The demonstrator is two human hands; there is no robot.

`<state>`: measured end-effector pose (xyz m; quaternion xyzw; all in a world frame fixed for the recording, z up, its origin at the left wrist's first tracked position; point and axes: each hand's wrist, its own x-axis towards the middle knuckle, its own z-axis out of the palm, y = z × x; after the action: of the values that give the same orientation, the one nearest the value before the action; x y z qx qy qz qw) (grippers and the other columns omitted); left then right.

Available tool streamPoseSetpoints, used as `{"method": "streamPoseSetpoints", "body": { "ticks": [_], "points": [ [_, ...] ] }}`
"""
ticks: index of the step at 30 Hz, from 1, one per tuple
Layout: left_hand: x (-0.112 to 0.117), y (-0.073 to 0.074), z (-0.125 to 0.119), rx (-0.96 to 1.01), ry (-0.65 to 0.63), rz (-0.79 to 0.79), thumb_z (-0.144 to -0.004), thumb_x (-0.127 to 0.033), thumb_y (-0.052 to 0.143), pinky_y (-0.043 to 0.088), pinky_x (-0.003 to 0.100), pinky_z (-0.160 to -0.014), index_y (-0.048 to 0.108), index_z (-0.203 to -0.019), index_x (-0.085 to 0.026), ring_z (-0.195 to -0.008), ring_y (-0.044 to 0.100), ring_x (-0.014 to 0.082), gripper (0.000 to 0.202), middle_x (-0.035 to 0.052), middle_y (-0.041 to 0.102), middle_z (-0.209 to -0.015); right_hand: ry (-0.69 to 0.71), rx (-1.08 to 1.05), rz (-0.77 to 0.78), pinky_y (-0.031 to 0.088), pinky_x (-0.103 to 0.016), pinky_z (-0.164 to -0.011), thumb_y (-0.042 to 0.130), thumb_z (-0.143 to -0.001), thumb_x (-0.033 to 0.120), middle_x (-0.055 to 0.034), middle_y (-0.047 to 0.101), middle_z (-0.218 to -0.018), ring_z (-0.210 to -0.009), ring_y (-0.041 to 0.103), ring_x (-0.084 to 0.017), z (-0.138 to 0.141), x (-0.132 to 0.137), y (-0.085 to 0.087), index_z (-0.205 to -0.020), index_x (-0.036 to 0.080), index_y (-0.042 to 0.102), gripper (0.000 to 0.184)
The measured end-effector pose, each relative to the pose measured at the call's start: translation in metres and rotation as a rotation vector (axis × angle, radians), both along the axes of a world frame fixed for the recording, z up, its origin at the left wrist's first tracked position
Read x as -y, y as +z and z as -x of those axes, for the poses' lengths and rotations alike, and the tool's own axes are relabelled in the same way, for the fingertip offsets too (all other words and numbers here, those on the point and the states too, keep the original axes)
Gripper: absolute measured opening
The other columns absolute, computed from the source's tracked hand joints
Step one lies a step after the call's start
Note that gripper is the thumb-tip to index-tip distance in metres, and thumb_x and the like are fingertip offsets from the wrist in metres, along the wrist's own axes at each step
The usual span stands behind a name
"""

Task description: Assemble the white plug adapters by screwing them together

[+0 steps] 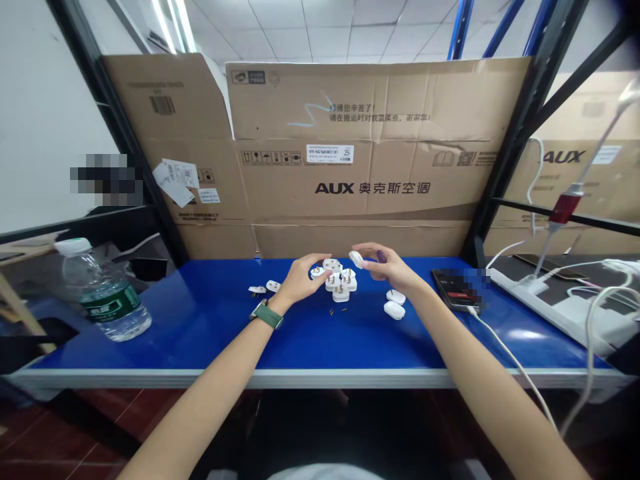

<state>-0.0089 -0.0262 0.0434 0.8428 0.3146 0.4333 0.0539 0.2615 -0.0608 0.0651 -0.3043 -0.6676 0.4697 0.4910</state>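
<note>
From my remote seat I am holding the right hand (387, 265) above the glossy blue worktop (310, 350), its grip pinching a small, rounded white plastic shell (355, 259) near a cluster of white plastic plug parts with metal pins (341, 293). My left hand (304, 275) is resting at the cluster's left side; I am unable to tell whether its grip is pinching a part. Two oval white plastic covers (395, 311) are lying near the right forearm.

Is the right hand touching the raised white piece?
Touching: the head view shows the right hand gripping the white piece, with no gap between them.
</note>
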Motion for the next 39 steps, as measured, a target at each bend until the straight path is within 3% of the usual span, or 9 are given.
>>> {"method": "streamPoseSetpoints", "body": {
  "ticks": [3,6,10,16,22,29,34,39],
  "points": [
    [0.001,-0.002,-0.003,0.006,-0.040,0.039,-0.090,-0.037,0.073,0.055,0.038,-0.101,0.070,-0.125,-0.022,-0.113,0.071,0.0242,0.038,0.0063,0.075,-0.123,-0.003,-0.005,-0.008,0.021,-0.023,-0.046,0.081,-0.077,0.046,-0.0044,0.069,-0.113,-0.052,0.027,-0.004,0.008,0.003,-0.001,-0.136,0.031,0.064,0.063],
    [0.000,-0.003,-0.004,-0.023,-0.059,0.033,-0.089,-0.038,0.074,0.054,0.038,-0.102,0.071,-0.120,-0.022,-0.114,0.071,0.0247,0.035,0.0062,0.076,-0.122,0.014,-0.043,0.048,0.021,-0.024,-0.045,0.073,-0.085,0.055,-0.0027,0.067,-0.103,-0.048,0.018,-0.004,0.012,0.004,-0.002,-0.135,0.030,0.063,0.057],
    [-0.002,-0.004,-0.002,-0.092,-0.058,-0.031,-0.089,-0.037,0.073,0.052,0.041,-0.105,0.069,-0.122,-0.023,-0.116,0.069,0.0255,0.036,0.0065,0.075,-0.125,-0.058,-0.015,0.095,0.018,-0.023,-0.043,0.070,-0.086,0.063,0.0014,0.064,-0.087,-0.044,0.019,-0.003,0.013,-0.001,-0.008,-0.111,0.025,0.062,0.046],
    [0.001,-0.008,-0.007,-0.143,-0.043,-0.060,-0.090,-0.034,0.072,0.052,0.041,-0.104,0.069,-0.124,-0.025,-0.113,0.069,0.0251,0.035,0.0060,0.075,-0.123,-0.239,0.255,0.105,0.021,-0.021,-0.040,0.067,-0.083,0.072,-0.0007,0.068,-0.070,-0.042,0.031,-0.006,0.022,-0.011,-0.021,-0.087,0.021,0.055,0.052],
    [0.007,-0.011,-0.015,-0.134,-0.082,-0.117,-0.091,-0.031,0.071,0.052,0.042,-0.104,0.070,-0.123,-0.023,-0.115,0.068,0.0255,0.032,0.0080,0.075,-0.122,-0.293,0.362,0.035,0.032,-0.022,-0.042,0.066,-0.083,0.073,-0.0061,0.075,-0.073,-0.050,0.046,-0.011,0.037,-0.012,-0.030,-0.087,0.019,0.062,0.054],
    [0.010,-0.013,-0.014,-0.088,-0.082,-0.099,-0.093,-0.037,0.071,0.052,0.044,-0.108,0.072,-0.122,-0.022,-0.119,0.068,0.0266,0.033,0.0098,0.075,-0.123,-0.229,0.350,0.066,0.025,-0.022,-0.040,0.057,-0.087,0.077,-0.0073,0.078,-0.075,-0.045,0.038,-0.009,0.039,-0.012,-0.032,-0.088,0.018,0.065,0.059],
    [0.013,-0.011,-0.016,-0.015,-0.098,-0.077,-0.089,-0.036,0.077,0.056,0.041,-0.101,0.074,-0.117,-0.023,-0.110,0.071,0.0256,0.031,0.0086,0.077,-0.117,-0.230,0.391,-0.012,0.034,-0.023,-0.049,0.054,-0.089,0.076,-0.0080,0.078,-0.074,-0.056,0.055,-0.014,0.041,-0.008,-0.030,-0.083,0.017,0.068,0.061],
    [0.014,-0.007,-0.020,0.010,-0.112,-0.030,-0.091,-0.034,0.074,0.056,0.039,-0.097,0.068,-0.131,-0.026,-0.105,0.072,0.0232,0.041,0.0069,0.076,-0.119,-0.289,0.359,-0.079,0.041,-0.025,-0.060,0.053,-0.094,0.069,-0.0016,0.074,-0.065,-0.069,0.064,-0.019,0.045,-0.001,-0.025,-0.097,0.022,0.059,0.047]
  ]
}}
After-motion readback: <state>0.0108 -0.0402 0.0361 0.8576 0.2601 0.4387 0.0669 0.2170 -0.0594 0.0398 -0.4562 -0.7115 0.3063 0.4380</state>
